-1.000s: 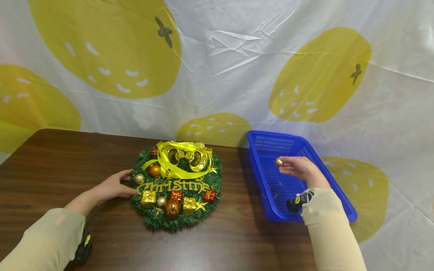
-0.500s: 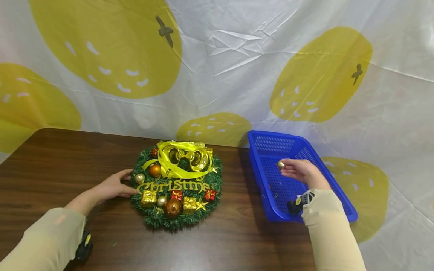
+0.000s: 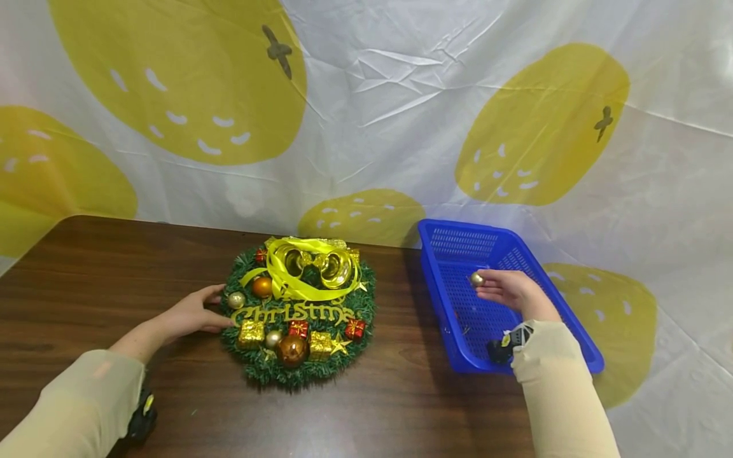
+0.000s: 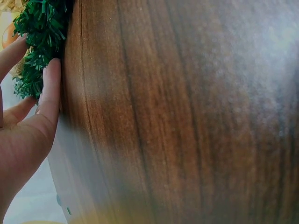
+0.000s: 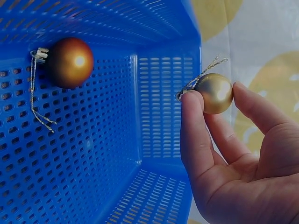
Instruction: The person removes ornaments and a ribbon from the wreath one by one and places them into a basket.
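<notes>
In the head view a green Christmas wreath (image 3: 292,378) lies on the dark wood table. It carries bells with yellow ribbon, small gift boxes, baubles and gold lettering. At its left edge is my left hand (image 3: 186,318), fingers and thumb spread and touching the greenery (image 4: 44,42), as the left wrist view also shows. My right hand (image 3: 509,289) is above the blue basket (image 3: 438,299). In the right wrist view it pinches a small gold bauble (image 5: 217,93) by thumb and fingertips, with a gold string loop hanging from its cap.
An orange-brown bauble (image 5: 71,63) with a string lies at the bottom of the basket. Behind the table hangs a white cloth (image 3: 378,146) printed with yellow fruit shapes. The basket stands right of the wreath on the wooden table (image 3: 395,394).
My right hand with the gold bauble has shifted slightly right and down over the basket. The left hand and the wreath have stayed in place.
</notes>
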A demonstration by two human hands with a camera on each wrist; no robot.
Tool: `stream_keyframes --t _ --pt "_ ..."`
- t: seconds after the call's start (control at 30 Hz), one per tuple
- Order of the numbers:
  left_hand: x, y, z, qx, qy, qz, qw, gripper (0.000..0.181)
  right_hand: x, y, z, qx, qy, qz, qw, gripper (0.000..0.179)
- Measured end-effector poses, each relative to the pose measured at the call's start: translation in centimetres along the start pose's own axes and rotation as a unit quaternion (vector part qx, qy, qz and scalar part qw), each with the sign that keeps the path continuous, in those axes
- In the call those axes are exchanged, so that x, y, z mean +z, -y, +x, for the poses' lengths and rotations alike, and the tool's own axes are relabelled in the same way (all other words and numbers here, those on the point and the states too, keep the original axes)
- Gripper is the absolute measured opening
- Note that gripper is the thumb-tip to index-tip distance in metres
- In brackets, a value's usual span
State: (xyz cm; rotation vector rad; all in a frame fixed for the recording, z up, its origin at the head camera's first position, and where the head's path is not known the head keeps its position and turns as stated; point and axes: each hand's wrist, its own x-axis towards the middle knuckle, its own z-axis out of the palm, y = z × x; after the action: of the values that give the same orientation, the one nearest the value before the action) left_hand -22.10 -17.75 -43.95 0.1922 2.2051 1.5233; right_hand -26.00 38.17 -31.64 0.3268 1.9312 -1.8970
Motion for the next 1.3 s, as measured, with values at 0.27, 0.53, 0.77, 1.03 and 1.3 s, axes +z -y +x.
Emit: stream_keyframes --t 0.27,0.53,0.77,1.03,1.3 --pt "0.0 -0.1 0.0 0.001 -0.001 -0.004 1.0 0.099 0.2 0.3 -0.1 0.002 -0.015 0.0 0.9999 0.036" --pt "0.0 0.0 0.2 -0.002 -0.004 0.005 1.0 0.099 0.2 0.3 -0.2 0.002 -0.021 -0.004 0.9998 0.036" --pt "0.0 0.0 0.0 0.0 -0.001 0.0 1.0 0.098 0.4 0.3 -0.3 -0.004 -0.029 -0.022 0.9993 0.024" --pt "0.0 -0.2 -0.1 -0.003 -0.001 0.005 1.0 0.099 2.8 1.1 -0.5 -0.036 -0.016 -0.084 0.9957 0.058" --pt "0.0 -0.2 0.0 -0.008 -0.005 0.008 0.9999 0.1 7.3 1.7 -0.3 -0.079 0.021 -0.11 0.9905 0.043"
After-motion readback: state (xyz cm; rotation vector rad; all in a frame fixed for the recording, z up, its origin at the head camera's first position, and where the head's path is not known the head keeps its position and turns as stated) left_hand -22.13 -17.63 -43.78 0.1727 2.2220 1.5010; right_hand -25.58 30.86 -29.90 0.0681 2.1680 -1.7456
